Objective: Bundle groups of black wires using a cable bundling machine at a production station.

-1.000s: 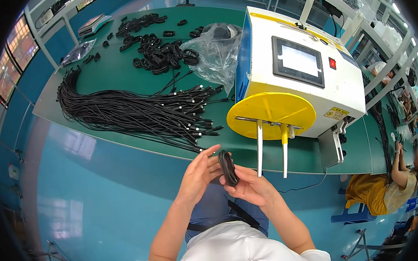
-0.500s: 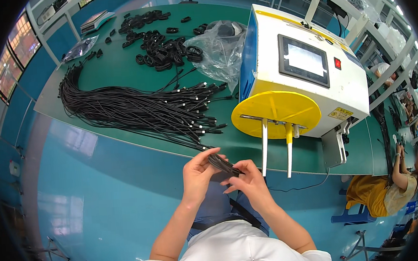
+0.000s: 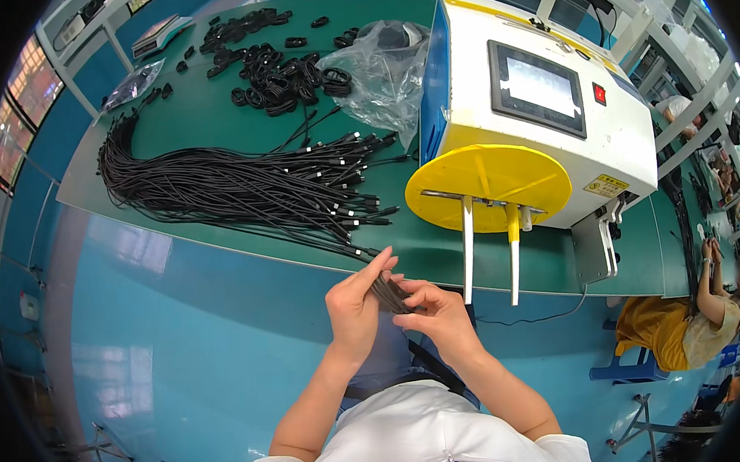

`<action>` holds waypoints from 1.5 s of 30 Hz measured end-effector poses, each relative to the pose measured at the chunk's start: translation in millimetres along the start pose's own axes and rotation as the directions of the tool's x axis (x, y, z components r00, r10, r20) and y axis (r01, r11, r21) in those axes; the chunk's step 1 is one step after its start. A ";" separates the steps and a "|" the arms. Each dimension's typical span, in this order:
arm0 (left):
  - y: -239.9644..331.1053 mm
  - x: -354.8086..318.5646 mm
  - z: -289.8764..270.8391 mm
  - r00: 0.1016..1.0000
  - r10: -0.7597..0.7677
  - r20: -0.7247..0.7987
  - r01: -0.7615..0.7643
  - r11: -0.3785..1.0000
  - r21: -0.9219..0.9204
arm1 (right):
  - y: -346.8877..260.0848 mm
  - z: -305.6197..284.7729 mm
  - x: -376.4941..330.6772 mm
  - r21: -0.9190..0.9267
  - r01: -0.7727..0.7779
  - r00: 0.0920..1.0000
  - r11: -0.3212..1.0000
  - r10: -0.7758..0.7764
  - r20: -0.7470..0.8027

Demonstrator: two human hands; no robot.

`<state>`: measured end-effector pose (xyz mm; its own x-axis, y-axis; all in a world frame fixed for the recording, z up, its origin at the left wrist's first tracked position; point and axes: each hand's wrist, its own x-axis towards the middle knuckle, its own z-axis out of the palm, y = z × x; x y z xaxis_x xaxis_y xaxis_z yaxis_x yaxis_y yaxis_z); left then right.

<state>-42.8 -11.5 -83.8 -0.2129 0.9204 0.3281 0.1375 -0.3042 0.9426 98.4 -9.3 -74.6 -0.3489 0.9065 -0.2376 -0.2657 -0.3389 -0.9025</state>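
Just in front of the table's near edge I hold a coiled black cable [image 3: 389, 294] between both hands. My left hand [image 3: 356, 310] is closed on the coil's left side, its fingers pointing up along it. My right hand [image 3: 439, 313] pinches the right end with thumb and fingers. Left of the machine lies a long bundle of black cables [image 3: 232, 184] with connector ends toward the right, several with white tips. Its lower ends reach close to my left fingertips.
A white winding machine [image 3: 548, 93] with a screen, yellow disc [image 3: 486, 181] and two prongs stands right of my hands. Behind the bundle lie many coiled cables [image 3: 280, 80] and a clear plastic bag [image 3: 386, 77]. A scale [image 3: 159, 36] sits far left. A person [image 3: 706, 320] sits at right.
The left fingers have straightened upward along the coil, and the right hand has closed more around its end. The coil has tilted steeper. The view has shifted slightly.
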 end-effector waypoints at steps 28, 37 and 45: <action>0.6 -12.1 -0.5 0.890 -0.451 0.061 0.451 0.857 -0.249 | 0.8 -15.5 10.3 -0.313 0.086 0.996 0.946 -0.092 -0.004; -13.9 -8.4 -7.7 0.856 -0.431 0.285 0.517 0.709 -0.480 | -7.3 -31.2 11.9 0.056 -0.197 0.973 0.979 0.188 0.135; -15.8 -0.5 -5.4 0.837 -0.477 0.270 0.547 0.746 -0.379 | -10.9 -31.5 16.0 -0.260 -0.044 0.988 0.965 0.081 0.131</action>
<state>-50.1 -8.5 -98.5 0.0177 0.9813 -0.1914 -0.3805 0.1837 0.9064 124.0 16.8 -79.9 -0.4842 0.8354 -0.2603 -0.0077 -0.3016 -0.9534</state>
